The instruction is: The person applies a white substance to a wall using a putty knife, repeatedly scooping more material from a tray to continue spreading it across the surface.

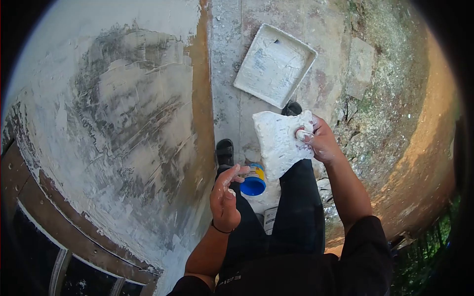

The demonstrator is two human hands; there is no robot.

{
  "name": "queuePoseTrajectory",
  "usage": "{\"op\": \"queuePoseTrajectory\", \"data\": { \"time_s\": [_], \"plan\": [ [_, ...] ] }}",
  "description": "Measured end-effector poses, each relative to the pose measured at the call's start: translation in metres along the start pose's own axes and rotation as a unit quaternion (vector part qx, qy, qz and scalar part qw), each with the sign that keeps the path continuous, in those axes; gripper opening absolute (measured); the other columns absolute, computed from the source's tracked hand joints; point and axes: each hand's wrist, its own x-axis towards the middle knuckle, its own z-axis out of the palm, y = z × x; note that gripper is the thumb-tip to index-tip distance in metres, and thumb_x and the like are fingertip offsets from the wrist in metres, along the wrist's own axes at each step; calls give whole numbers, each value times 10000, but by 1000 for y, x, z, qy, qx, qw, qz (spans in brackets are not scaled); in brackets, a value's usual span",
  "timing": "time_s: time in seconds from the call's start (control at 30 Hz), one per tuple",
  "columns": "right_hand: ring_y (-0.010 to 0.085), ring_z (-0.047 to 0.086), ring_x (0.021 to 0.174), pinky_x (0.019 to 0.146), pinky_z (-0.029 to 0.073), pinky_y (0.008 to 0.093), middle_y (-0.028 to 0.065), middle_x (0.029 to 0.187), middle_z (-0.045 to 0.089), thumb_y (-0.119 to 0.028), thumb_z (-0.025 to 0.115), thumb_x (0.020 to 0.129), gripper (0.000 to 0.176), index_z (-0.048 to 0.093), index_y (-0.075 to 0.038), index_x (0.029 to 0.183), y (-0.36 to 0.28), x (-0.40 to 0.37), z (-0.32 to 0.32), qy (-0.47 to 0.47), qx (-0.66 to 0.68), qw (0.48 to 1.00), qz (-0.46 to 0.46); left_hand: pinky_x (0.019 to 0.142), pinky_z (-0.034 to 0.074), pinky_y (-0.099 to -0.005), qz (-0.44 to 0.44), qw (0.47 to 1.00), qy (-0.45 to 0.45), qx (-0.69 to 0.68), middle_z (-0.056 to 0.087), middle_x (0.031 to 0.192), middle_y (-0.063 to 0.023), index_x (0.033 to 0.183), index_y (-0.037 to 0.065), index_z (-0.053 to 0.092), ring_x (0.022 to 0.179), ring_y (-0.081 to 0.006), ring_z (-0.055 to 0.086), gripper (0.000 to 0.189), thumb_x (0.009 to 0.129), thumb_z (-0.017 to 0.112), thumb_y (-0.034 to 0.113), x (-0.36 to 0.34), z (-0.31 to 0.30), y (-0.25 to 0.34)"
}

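My right hand grips a flat, roughly square piece caked in white plaster by its right edge, thumb on top. What lies under the white coating is hidden. My left hand is raised at the left with fingers stretched out and thumb apart, white residue on the fingertips. Those fingertips overlap the left edge of a blue and yellow tub, just below the white piece in this view.
A white-smeared tray lies on the floor ahead. On the left rises a wall with patchy white and grey coating. My sandalled feet stand on the stained floor, and rough, mossy ground runs along the right.
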Motion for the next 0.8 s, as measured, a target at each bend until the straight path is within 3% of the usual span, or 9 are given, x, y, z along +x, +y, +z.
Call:
{"op": "queuePoseTrajectory", "data": {
  "time_s": [0.17,0.47,0.67,0.8],
  "plan": [
    [135,591,850,767,480,283,61,944,597,-95,660,762,329,516,-5,1043,83,-18,53,14,27,999,40,771,426,-342,21,999,27,-13,560,1035,-228,1193,-53,430,947,-280,559,455,922,337,300,-52,-68,-5],
    [179,604,879,811,483,325,95,969,608,-41,630,771,277,528,9,1023,204,-89,169,76,146,986,1,763,424,-344,64,997,41,-16,555,1049,-214,1202,-49,420,944,-274,555,472,922,325,318,-153,-165,-16],
    [173,594,892,805,475,316,94,987,603,-42,632,766,304,532,15,1047,225,-107,147,36,161,986,2,772,423,-344,41,994,100,13,555,1054,-203,1208,-32,421,948,-269,556,490,914,338,352,-195,-150,-35],
    [136,575,897,807,448,277,62,984,604,-67,615,796,271,544,8,1046,216,-115,116,-1,88,995,40,769,429,-350,13,994,110,11,558,1052,-203,1203,-27,428,930,-278,566,494,908,355,363,-217,-116,-54]
  ]
}}
